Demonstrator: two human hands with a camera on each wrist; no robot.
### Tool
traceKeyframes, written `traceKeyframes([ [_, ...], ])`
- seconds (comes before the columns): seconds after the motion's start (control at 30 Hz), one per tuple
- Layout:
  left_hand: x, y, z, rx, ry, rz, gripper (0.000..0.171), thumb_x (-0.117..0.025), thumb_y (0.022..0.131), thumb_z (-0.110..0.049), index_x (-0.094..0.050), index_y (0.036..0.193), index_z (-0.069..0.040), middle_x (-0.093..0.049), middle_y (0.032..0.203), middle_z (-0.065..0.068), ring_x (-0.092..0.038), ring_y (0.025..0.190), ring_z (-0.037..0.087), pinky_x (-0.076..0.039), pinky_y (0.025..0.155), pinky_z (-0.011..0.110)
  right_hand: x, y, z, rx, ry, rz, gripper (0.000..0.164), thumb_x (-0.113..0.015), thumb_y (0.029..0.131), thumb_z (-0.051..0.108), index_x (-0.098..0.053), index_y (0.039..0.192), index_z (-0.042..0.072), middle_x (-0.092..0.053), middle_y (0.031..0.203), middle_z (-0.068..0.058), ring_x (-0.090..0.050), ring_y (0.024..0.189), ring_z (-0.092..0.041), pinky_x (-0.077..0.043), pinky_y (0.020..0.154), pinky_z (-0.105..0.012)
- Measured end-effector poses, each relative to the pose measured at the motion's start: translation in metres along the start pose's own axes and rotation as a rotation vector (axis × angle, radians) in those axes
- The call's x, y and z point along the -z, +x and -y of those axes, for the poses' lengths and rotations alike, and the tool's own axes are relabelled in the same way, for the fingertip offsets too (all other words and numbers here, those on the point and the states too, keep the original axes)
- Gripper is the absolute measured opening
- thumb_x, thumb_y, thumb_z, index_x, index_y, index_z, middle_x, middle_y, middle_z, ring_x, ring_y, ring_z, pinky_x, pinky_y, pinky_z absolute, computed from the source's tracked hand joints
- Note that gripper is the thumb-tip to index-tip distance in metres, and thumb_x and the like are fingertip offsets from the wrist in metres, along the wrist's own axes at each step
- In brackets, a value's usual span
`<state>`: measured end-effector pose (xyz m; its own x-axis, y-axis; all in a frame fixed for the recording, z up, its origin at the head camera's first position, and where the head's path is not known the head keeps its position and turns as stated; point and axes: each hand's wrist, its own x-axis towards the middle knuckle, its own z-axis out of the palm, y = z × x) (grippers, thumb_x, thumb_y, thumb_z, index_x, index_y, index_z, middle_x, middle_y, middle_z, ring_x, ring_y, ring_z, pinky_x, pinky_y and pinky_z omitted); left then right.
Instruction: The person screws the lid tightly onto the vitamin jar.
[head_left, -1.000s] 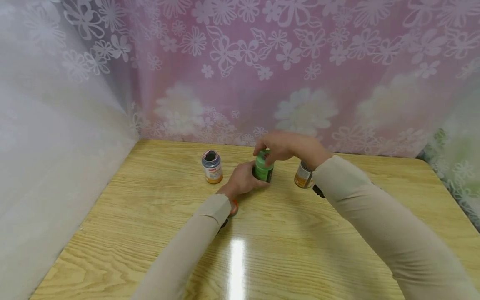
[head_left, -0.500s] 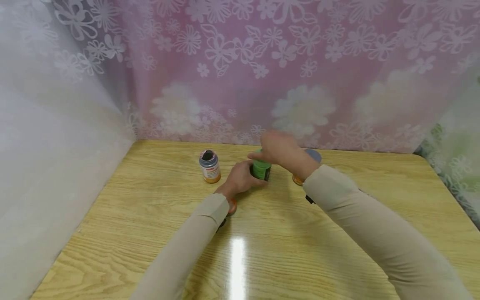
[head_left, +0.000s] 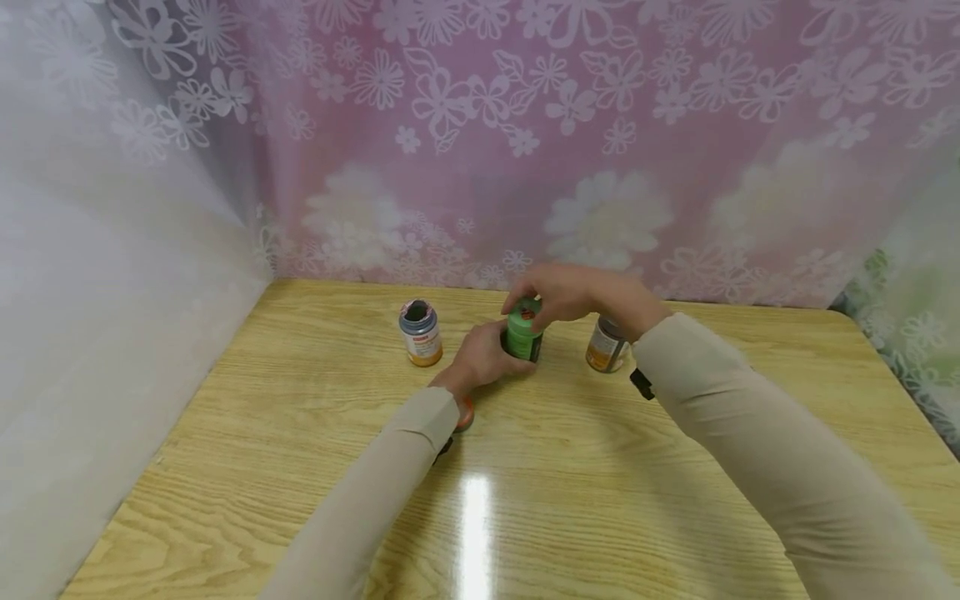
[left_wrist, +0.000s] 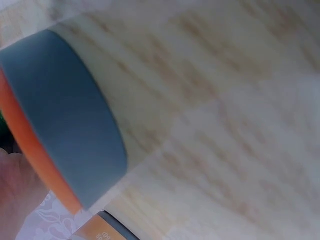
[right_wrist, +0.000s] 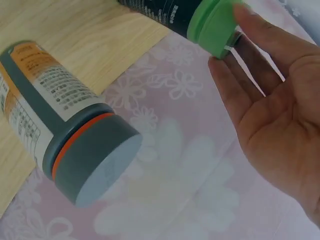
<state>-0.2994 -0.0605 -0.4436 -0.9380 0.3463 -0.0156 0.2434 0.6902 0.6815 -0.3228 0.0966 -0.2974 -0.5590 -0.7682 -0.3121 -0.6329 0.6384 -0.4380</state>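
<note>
A green bottle (head_left: 522, 343) stands upright on the table near its back edge. My left hand (head_left: 483, 357) grips its body from the left, fingers behind and thumb in front. Over its top, my right hand (head_left: 564, 293) holds the rim of the green lid (head_left: 527, 310) between thumb and fingers. In the right wrist view, the thumb and fingertips touch the edge of that green lid (right_wrist: 217, 25). A loose grey lid with an orange rim (head_left: 465, 414) lies beside my left wrist, partly hidden by it; it looms large as the grey lid (left_wrist: 65, 115) in the left wrist view.
Left of the green bottle stands an uncapped white-and-orange jar (head_left: 422, 335) with a torn seal round its mouth. A similar jar (head_left: 606, 346) with a grey lid (right_wrist: 97, 157) stands to the right, partly behind my right wrist. A flowered curtain (head_left: 465, 167) hangs behind the wooden table (head_left: 300, 442).
My right hand twisted over the green lid half a second ago, covering it, and has since turned back, showing the lid's top. The left hand has kept its grip on the bottle.
</note>
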Motion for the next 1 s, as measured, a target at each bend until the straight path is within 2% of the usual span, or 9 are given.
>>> traceKeyframes([
  [0.27, 0.0, -0.001, 0.0, -0.013, -0.026, -0.001, 0.055, -0.082, 0.076, -0.036, -0.059, 0.121, -0.012, -0.064, 0.103, 0.0, -0.059, 0.089, 0.014, -0.048, 0.079, 0.029, -0.007, 0.008, 0.021, -0.236, -0.194, -0.087, 0.042, -0.072, 0.087, 0.026, -0.064, 0.123, 0.006, -0.062, 0.119, -0.008, -0.059, 0.102, -0.024, -0.05, 0.081, -0.037],
  [0.43, 0.0, -0.001, 0.0, -0.013, -0.009, -0.005, 0.057, -0.081, 0.077, -0.037, -0.058, 0.122, -0.01, -0.063, 0.102, 0.001, -0.059, 0.087, 0.015, -0.048, 0.077, 0.029, -0.016, 0.013, 0.03, -0.379, -0.241, -0.203, 0.031, -0.072, 0.086, 0.036, -0.068, 0.089, 0.006, -0.063, 0.081, -0.005, -0.056, 0.067, -0.017, -0.046, 0.057, -0.031],
  [0.57, 0.0, -0.001, 0.0, 0.006, 0.007, -0.01, 0.056, -0.081, 0.076, -0.037, -0.059, 0.119, -0.008, -0.064, 0.1, 0.001, -0.06, 0.085, 0.015, -0.048, 0.077, 0.029, -0.025, 0.016, 0.029, -0.496, -0.282, -0.278, 0.044, -0.062, 0.089, 0.051, -0.063, 0.075, 0.009, -0.054, 0.062, -0.002, -0.053, 0.05, -0.016, -0.042, 0.044, -0.029],
  [0.67, 0.001, -0.001, 0.0, 0.003, 0.004, -0.009, 0.055, -0.082, 0.076, -0.035, -0.059, 0.118, -0.008, -0.065, 0.102, 0.002, -0.061, 0.088, 0.016, -0.048, 0.08, 0.03, -0.023, 0.014, 0.025, -0.559, -0.262, -0.24, 0.056, -0.048, 0.092, 0.06, -0.066, 0.075, 0.01, -0.054, 0.062, -0.002, -0.053, 0.05, -0.017, -0.041, 0.044, -0.03],
  [0.7, 0.001, -0.001, 0.0, 0.0, 0.004, -0.008, 0.055, -0.082, 0.076, -0.035, -0.059, 0.119, -0.009, -0.065, 0.103, 0.002, -0.061, 0.089, 0.016, -0.048, 0.08, 0.03, -0.021, 0.013, 0.023, -0.553, -0.26, -0.21, 0.058, -0.044, 0.094, 0.061, -0.067, 0.078, 0.011, -0.056, 0.066, -0.003, -0.055, 0.054, -0.018, -0.042, 0.046, -0.031],
  [0.77, 0.001, 0.0, 0.0, -0.005, 0.004, -0.005, 0.056, -0.082, 0.076, -0.035, -0.059, 0.12, -0.009, -0.065, 0.104, 0.002, -0.061, 0.09, 0.017, -0.048, 0.081, 0.031, -0.013, 0.008, 0.018, -0.479, -0.248, -0.141, 0.055, -0.043, 0.096, 0.058, -0.07, 0.099, 0.01, -0.065, 0.09, -0.007, -0.062, 0.077, -0.023, -0.049, 0.063, -0.036],
  [0.87, 0.001, 0.0, 0.0, -0.005, -0.001, -0.001, 0.058, -0.081, 0.077, -0.035, -0.058, 0.123, -0.009, -0.064, 0.107, 0.002, -0.06, 0.091, 0.017, -0.048, 0.081, 0.032, -0.002, 0.002, 0.012, -0.259, -0.23, -0.043, 0.045, -0.056, 0.097, 0.039, -0.056, 0.132, 0.011, -0.054, 0.13, -0.013, -0.053, 0.115, -0.031, -0.045, 0.09, -0.045],
  [0.9, 0.001, 0.0, 0.0, -0.003, -0.003, -0.002, 0.058, -0.081, 0.077, -0.036, -0.058, 0.123, -0.009, -0.064, 0.106, 0.003, -0.06, 0.091, 0.017, -0.048, 0.081, 0.032, 0.001, 0.0, 0.011, -0.183, -0.224, -0.015, 0.049, -0.062, 0.095, 0.031, -0.05, 0.138, 0.01, -0.048, 0.138, -0.013, -0.048, 0.122, -0.032, -0.041, 0.096, -0.047],
  [1.0, 0.0, 0.0, 0.001, -0.004, -0.008, -0.002, 0.058, -0.082, 0.076, -0.036, -0.058, 0.122, -0.009, -0.064, 0.106, 0.002, -0.06, 0.09, 0.016, -0.048, 0.081, 0.032, 0.003, 0.0, 0.008, -0.048, -0.196, 0.043, 0.055, -0.07, 0.089, 0.013, -0.049, 0.14, 0.008, -0.049, 0.137, -0.014, -0.048, 0.121, -0.032, -0.042, 0.096, -0.045],
])
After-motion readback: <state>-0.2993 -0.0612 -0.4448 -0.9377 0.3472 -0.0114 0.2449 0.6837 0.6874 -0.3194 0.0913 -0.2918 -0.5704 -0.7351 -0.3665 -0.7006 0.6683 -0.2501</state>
